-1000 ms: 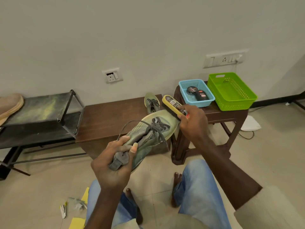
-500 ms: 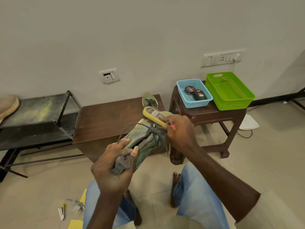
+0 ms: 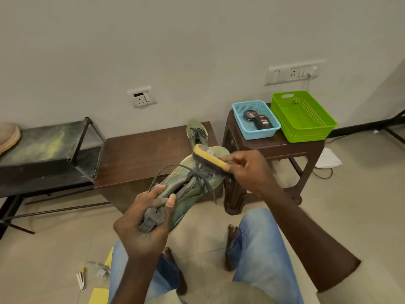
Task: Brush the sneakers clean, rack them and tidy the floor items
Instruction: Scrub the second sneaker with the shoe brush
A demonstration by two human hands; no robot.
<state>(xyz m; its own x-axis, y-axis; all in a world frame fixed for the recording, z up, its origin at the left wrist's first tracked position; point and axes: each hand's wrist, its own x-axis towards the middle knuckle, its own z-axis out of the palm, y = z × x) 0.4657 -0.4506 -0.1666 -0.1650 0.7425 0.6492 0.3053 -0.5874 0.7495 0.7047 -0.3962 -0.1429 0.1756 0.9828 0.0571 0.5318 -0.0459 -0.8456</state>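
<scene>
Head: right grip point(image 3: 249, 170) clasps brush point(image 3: 208, 158)

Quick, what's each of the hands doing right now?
Left hand: gripping the grey-green laced sneaker by its heel.
Right hand: gripping the yellow-backed shoe brush.

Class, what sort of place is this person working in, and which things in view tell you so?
Probably a room at home used for shoe care: a metal shoe rack by the wall, a tiled floor, and a blue basket of polish on a stool.

Two sneakers point(image 3: 186, 187) point(image 3: 196, 132), one brush point(image 3: 208, 157), two baskets point(image 3: 258, 133) point(image 3: 306, 134), two polish containers point(image 3: 249, 115) point(image 3: 264, 123).
</scene>
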